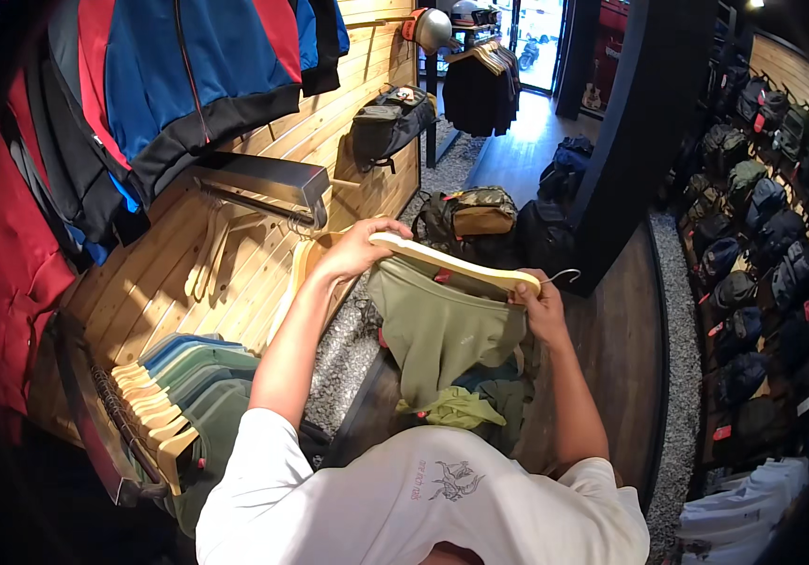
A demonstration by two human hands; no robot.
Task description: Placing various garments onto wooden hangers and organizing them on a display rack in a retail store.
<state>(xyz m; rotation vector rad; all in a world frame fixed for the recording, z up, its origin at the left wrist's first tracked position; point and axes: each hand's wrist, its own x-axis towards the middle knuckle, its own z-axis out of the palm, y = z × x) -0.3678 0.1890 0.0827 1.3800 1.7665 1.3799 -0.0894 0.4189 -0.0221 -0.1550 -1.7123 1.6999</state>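
Observation:
My left hand (367, 249) is closed round the far-left end of a pale wooden hanger (456, 263), held up in front of my chest. My right hand (544, 313) grips the same hanger near its metal hook, which sticks out to the right. Just under the hanger hangs an olive green garment (451, 325), its top edge stretched between my hands. I cannot tell how far the hanger goes into it. Below lie a lime green cloth (456, 408) and darker green cloth (503, 400), partly hidden.
At left, a rail holds several shirts (202, 377) on wooden hangers. Empty hangers (208, 252) hang from a wall bracket (268, 184). Jackets (188, 85) hang above. Backpacks (480, 215) stand ahead beside a dark pillar (630, 132). Caps and bags (752, 235) line the right wall.

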